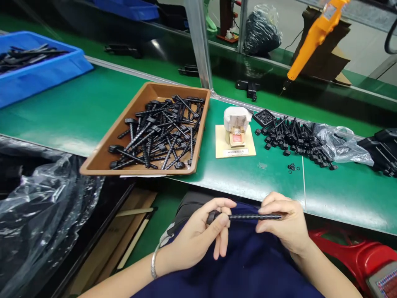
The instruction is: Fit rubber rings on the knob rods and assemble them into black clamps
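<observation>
A black ribbed rod [248,217] with a thick knob at its left end lies level in front of my body, past the bench edge. My left hand [207,229] is closed round the knob end, thumb on top. At the rod's right end, the fingers and thumb of my right hand [283,219] are closed around its tip. Beyond my hands, a brown tray [139,171] holds a heap of similar black rods. Right of the tray stands a small white and tan fixture [237,124] on a cream base plate [221,145].
Black knobbed parts [291,134] are piled at the right beside clear plastic [341,145], with small black rings [292,167] in front. An orange power screwdriver [313,39] hangs above. A blue bin [43,72] sits at left; a red stool [356,256] is low right.
</observation>
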Tool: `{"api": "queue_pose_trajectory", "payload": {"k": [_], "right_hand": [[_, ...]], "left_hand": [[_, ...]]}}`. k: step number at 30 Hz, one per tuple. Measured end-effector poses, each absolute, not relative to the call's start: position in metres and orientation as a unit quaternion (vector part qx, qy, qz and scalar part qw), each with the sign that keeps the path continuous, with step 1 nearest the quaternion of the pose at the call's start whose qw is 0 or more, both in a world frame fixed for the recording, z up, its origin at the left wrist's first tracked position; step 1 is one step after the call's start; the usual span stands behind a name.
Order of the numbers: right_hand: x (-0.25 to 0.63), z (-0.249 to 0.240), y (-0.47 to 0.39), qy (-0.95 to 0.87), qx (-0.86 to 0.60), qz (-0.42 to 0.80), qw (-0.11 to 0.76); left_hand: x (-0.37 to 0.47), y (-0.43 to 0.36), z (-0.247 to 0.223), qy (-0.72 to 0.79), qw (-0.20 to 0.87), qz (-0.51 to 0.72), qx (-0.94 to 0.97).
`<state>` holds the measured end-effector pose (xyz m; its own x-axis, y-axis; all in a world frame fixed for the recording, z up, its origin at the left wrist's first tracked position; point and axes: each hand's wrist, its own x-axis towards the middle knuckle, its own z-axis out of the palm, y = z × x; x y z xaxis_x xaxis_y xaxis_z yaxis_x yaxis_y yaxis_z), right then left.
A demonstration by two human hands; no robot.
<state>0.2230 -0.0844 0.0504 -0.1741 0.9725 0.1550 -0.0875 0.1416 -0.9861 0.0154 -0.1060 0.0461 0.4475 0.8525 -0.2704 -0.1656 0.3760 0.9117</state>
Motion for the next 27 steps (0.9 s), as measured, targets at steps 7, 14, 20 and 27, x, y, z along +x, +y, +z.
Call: {"api": "queue_pose_trajectory", "payload": {"k": [7, 14, 20, 27], "right_hand": [[0.252, 0.045, -0.086, -0.597, -0.356, 0.46, 0.552], [0.299, 0.032, -0.067, -0.626, -0.285, 0.437, 0.58], [0.339, 0.04, -0.06, -0.621, -0.325, 0.373, 0.608], [0.36, 0.036, -0.073, -0.579, -0.325, 0.388, 0.638]], "left_hand": [[0.063, -0.093, 0.055, 0.385, 0.756, 0.271, 0.455], [0.124, -0.06, 0.073, 0.39, 0.758, 0.212, 0.479], [0.157, -0.037, 0.084, 0.346, 0.714, 0.093, 0.601], [0.187, -0.025, 0.094, 0.297, 0.655, 0.019, 0.695]]}}
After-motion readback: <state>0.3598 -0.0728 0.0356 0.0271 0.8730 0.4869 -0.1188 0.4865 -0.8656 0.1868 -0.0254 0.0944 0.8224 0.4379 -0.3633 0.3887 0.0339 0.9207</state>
